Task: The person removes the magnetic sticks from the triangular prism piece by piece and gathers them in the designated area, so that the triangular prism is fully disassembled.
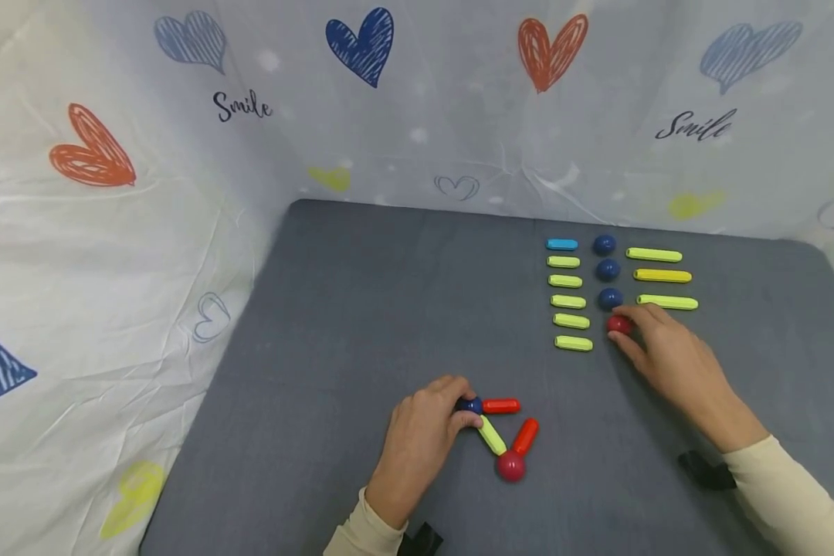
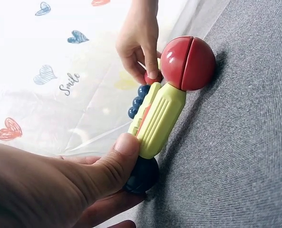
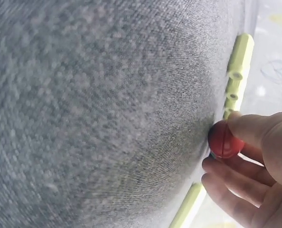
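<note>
My left hand [image 1: 424, 436] pinches a dark blue ball [image 1: 469, 405] that joins a red rod [image 1: 502, 405] and a yellow-green rod [image 1: 492, 435]. The other end of that yellow-green rod meets a red ball [image 1: 511, 466], from which a second red rod [image 1: 526, 437] points up and away. In the left wrist view the thumb presses near the yellow-green rod [image 2: 164, 121], and the blue ball [image 2: 143, 175] is partly behind the fingers. Over at the right, my right hand [image 1: 677, 359] holds a loose red ball [image 3: 224, 140] between thumb and fingers, at the near end of the blue ball column.
Short yellow-green rods [image 1: 567, 302] line up in a column below one short blue rod [image 1: 562, 245]. Three blue balls [image 1: 608, 270] stand beside them, then longer rods [image 1: 662, 276] in yellow and yellow-green. A white cloth printed with hearts [image 1: 417, 116] borders the grey table [image 1: 361, 309].
</note>
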